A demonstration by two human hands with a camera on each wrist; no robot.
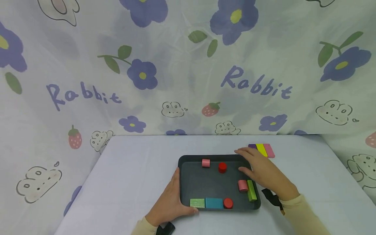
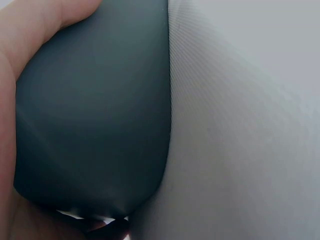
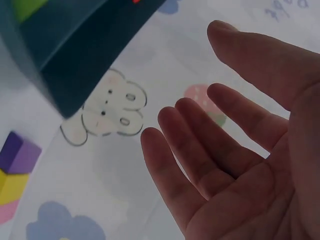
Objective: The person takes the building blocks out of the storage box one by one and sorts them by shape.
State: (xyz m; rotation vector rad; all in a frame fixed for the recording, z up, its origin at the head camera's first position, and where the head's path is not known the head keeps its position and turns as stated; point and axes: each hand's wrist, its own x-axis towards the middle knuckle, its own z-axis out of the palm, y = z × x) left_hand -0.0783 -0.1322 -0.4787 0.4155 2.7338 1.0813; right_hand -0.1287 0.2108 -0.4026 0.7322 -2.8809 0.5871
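A white desk (image 1: 123, 176) carries the tray (image 1: 205, 182). The left hand (image 1: 170, 200) clamps its near-left corner, probably to steady it; the near wall seems to keep a row of blocks (image 1: 214, 203) straight. The right hand (image 1: 261, 169), digits apart, is empty at the far-right corner, contact unclear. Three bars (image 1: 261, 149) lie beyond, seemingly set aside.

The head view looks forward and down across the tabletop (image 1: 123, 189) to the printed backdrop (image 1: 182, 78). The left wrist view faces the tray (image 2: 95, 110) at close range; the right wrist view looks past the right hand (image 3: 250, 185) toward that backdrop, sharing the tray with both others.
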